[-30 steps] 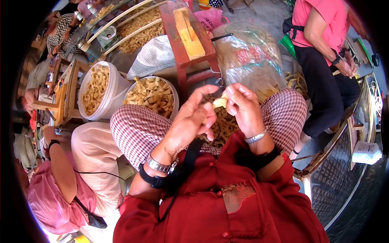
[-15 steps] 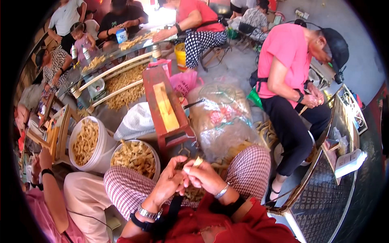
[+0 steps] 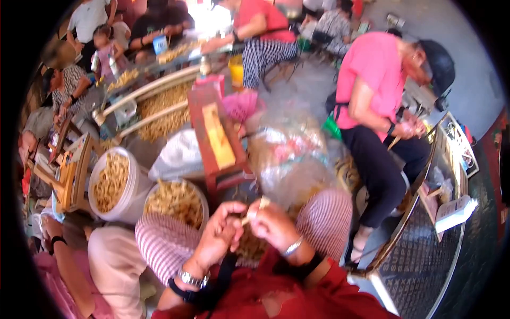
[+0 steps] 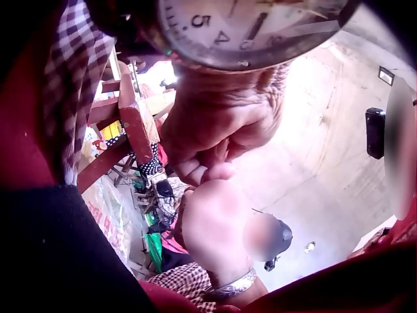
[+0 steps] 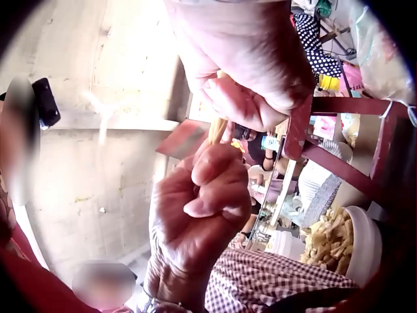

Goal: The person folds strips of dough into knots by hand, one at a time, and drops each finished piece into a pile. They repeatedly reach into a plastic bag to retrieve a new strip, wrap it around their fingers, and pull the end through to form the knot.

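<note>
In the head view my left hand (image 3: 215, 239) and right hand (image 3: 275, 226) are close together above my lap. A thin, pale yellow strip (image 5: 217, 132) runs between them in the right wrist view. My left fingers pinch its lower end, with the other fingers curled toward the palm. Its upper end goes into my right hand, gripped between thumb and curled fingers. Part of a yellowish piece shows above the right fingers in the head view. Below the hands, between my checked trouser legs, lie more tan pieces (image 3: 251, 247), partly covered by the hands.
Ahead stands a red wooden bench (image 3: 197, 114) bearing a yellow block (image 3: 219, 139). White buckets (image 3: 141, 183) of tan pieces are at the left. A clear plastic bag (image 3: 289, 143) lies beyond my knees. A person in pink (image 3: 366, 80) sits at the right.
The head view has tilted up to show more of the room. My hands have drawn closer together, and my left fingers, spread earlier, now curl in around the strip.
</note>
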Demonstrator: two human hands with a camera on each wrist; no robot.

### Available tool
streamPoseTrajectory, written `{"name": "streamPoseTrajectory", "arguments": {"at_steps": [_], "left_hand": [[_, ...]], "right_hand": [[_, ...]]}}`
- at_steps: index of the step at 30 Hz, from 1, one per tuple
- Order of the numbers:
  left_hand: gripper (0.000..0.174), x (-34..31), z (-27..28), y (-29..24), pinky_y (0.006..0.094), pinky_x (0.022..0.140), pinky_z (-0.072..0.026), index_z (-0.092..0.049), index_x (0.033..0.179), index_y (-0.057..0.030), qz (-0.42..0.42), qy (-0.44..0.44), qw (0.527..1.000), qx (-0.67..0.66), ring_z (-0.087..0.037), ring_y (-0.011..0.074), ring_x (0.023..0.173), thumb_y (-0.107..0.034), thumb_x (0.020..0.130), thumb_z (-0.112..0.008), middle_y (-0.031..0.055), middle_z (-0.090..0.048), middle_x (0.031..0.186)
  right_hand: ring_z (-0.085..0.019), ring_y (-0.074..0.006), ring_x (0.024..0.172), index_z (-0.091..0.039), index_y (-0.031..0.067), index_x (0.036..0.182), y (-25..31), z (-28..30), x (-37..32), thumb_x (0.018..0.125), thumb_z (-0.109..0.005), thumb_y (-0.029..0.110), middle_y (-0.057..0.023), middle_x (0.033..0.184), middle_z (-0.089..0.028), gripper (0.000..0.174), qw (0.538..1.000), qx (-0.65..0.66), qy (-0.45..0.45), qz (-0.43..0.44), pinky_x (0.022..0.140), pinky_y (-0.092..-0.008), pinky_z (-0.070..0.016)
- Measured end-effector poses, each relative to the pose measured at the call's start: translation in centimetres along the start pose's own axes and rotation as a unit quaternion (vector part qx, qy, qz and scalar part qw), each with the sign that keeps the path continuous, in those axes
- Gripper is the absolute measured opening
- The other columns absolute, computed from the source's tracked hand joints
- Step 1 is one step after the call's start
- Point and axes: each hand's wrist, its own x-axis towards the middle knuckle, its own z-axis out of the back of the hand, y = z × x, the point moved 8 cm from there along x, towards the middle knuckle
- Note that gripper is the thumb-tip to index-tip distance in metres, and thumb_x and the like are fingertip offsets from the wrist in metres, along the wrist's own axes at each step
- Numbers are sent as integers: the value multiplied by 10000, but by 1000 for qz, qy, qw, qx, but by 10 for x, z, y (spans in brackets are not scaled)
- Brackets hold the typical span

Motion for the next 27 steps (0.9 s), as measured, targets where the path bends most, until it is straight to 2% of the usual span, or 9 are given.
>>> {"name": "streamPoseTrajectory", "arguments": {"at_steps": [6,8,10,11,14,15,18,19,27], "left_hand": [[251,-6,0,-8,202,475,-365,-392,1191,-52,-24,14,997,65,-418,74,506,-30,940,-398,9,-454,652],[240,-3,0,-14,201,488,-370,-380,1177,-50,-12,18,999,43,-434,81,514,-26,939,-399,18,-466,664],[193,1,1,-21,213,502,-379,-374,1140,-50,6,27,999,47,-449,93,533,-62,948,-397,24,-471,671],[187,3,1,-26,214,502,-379,-374,1138,-51,5,33,997,69,-449,94,532,-80,953,-393,28,-479,676],[167,9,-2,-32,208,498,-374,-386,1120,-51,17,43,994,100,-449,91,529,-117,966,-383,38,-510,696],[161,10,-3,-32,205,497,-371,-392,1112,-51,24,45,993,105,-449,88,528,-126,970,-381,42,-521,704],[145,18,1,-29,198,490,-368,-421,1065,-44,17,70,996,44,-450,79,530,-152,981,-371,50,-547,726],[105,20,3,-30,198,490,-386,-446,1006,-41,20,62,998,18,-448,71,526,-129,974,-399,50,-555,730],[39,17,28,-36,204,472,-402,-452,914,-42,-7,19,999,32,-499,89,516,-40,922,-489,47,-564,714]], "right_hand": [[-424,-54,437,-595,36,875,14,-3,-5,852,-591,92,-9,625,-522,61,999,-39,-19,7,382,-181,-308],[-443,-63,469,-588,31,908,21,-8,-2,902,-569,194,-18,653,-527,164,997,-67,26,11,403,-189,-334],[-463,-79,504,-565,28,968,31,-20,0,952,-463,408,-26,687,-527,394,997,-55,56,21,430,-203,-362],[-471,-89,518,-536,32,1017,34,-19,2,939,-327,573,-29,704,-524,585,994,-83,67,17,441,-215,-376],[-466,-89,508,-524,32,1030,39,-25,1,918,-267,632,-30,696,-521,663,991,-83,98,29,447,-216,-392],[-461,-82,497,-522,37,1008,40,-29,-1,949,-397,504,-29,696,-522,487,993,-58,96,21,440,-212,-395],[-460,-72,489,-519,44,983,43,-24,3,935,-528,300,-25,698,-523,260,986,-158,17,41,421,-206,-382],[-464,-64,492,-515,51,962,43,-24,4,887,-584,144,-19,696,-519,139,993,-110,17,34,405,-203,-364],[-386,-38,434,-502,63,851,34,-23,8,867,-573,65,4,643,-479,74,998,-47,-16,40,376,-187,-281]]}}
